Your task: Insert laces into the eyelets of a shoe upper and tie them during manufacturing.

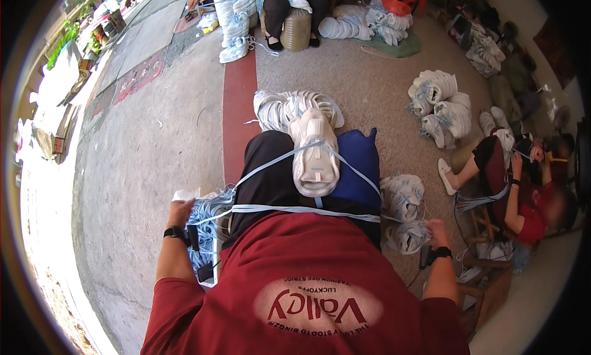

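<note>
Grey concrete floor (pixel 166 115) underlies the scene, with a dark red stripe (pixel 240 90) running away from the lap. At right, a co-worker (pixel 535 210) sits in a red top. Lap (pixel 265 161): black cloth at left, blue at right. Far right of it, a cluster of pale shoes (pixel 440 108) on the floor; just beyond the knees, a fanned row of white shoes (pixel 271 112). At the left hip, a white-rimmed tray (pixel 217 247) heaped with blue laces (pixel 206 219). One off-white shoe (pixel 315 161) lies mid-lap, between the legs. Left hand (pixel 180 212), near the tray: fingers closed up, pinching lace. Right hand (pixel 438 233), well apart at the right: fingers drawn together on lace. Light blue lace (pixel 271 164) crosses the shoe, slanting taut toward both sides; further strands span the lap nearer the body.
</note>
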Tool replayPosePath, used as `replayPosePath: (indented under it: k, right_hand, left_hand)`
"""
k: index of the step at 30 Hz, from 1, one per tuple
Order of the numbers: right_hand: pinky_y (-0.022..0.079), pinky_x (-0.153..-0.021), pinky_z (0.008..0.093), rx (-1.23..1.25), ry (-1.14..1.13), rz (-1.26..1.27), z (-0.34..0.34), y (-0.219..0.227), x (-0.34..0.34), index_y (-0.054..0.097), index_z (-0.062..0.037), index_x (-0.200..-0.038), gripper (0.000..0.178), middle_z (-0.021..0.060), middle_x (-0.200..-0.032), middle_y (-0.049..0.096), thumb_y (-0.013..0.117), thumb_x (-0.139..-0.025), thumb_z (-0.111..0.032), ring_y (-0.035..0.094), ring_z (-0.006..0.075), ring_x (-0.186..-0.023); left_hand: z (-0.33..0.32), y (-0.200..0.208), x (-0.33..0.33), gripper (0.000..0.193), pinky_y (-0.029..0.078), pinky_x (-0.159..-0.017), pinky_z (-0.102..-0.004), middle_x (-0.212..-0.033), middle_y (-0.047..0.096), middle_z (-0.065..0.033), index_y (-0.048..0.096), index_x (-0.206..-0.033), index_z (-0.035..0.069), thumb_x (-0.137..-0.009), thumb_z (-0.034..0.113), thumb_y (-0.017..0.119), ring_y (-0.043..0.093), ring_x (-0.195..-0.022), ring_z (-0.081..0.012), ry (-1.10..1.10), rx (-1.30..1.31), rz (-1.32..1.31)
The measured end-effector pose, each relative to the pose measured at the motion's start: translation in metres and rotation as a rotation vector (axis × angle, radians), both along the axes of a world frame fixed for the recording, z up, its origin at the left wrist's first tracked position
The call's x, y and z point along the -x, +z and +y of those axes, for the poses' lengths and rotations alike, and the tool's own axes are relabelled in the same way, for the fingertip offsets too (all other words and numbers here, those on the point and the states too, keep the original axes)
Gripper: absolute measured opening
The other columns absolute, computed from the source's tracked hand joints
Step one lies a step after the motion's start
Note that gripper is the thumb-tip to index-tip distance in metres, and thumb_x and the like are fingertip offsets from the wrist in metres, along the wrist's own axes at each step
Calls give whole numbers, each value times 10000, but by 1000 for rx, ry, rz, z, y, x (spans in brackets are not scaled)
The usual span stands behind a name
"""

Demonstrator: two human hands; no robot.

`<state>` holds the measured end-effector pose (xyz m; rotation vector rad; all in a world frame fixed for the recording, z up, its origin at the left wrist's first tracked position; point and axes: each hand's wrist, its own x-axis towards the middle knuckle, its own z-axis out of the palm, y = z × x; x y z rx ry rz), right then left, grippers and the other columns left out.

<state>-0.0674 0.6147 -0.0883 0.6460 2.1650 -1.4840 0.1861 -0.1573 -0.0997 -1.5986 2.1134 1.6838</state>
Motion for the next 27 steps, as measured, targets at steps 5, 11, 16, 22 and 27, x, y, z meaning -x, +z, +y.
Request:
replayPosePath:
  k: [5,11,16,22,27]
  right_hand:
    - [415,-486,238,401,853,-9,-242,130,40,596,-6,-684,91,61,-589,561,617,-759,-53,528,122,-505]
    - [455,-627,288,-36,1181,1121,-332,89,95,570,24,-667,111,138,-718,599,652,-688,-47,603,182,-717]
    - [384,-561,327,168,551,744,-354,66,110,537,43,-637,187,105,-665,550,671,-696,-73,482,211,-593]
    - [403,-569,355,154,569,789,-368,68,106,537,27,-632,178,130,-664,538,676,-683,-73,505,250,-598]
    - [453,-640,423,-297,670,986,-374,63,96,553,-17,-661,127,159,-729,547,654,-691,-87,551,346,-703]
  left_hand:
    - [132,120,169,109,416,-497,-160,-673,619,-5,601,-782,63,-848,149,616,543,-537,-61,-683,-434,290]
    - [180,113,246,70,459,-579,-219,-790,635,-31,592,-774,21,-826,68,597,569,-653,-82,-1185,-202,173]
    - [178,80,260,65,446,-698,-251,-875,621,-100,607,-771,-10,-742,40,638,572,-795,-135,-882,0,562]
    - [165,74,260,71,424,-816,-275,-952,616,-134,605,-765,-18,-748,32,653,557,-912,-166,-611,104,722]
    - [145,76,250,39,425,-792,-267,-964,610,-103,625,-758,-11,-756,19,650,543,-913,-138,-424,198,710]
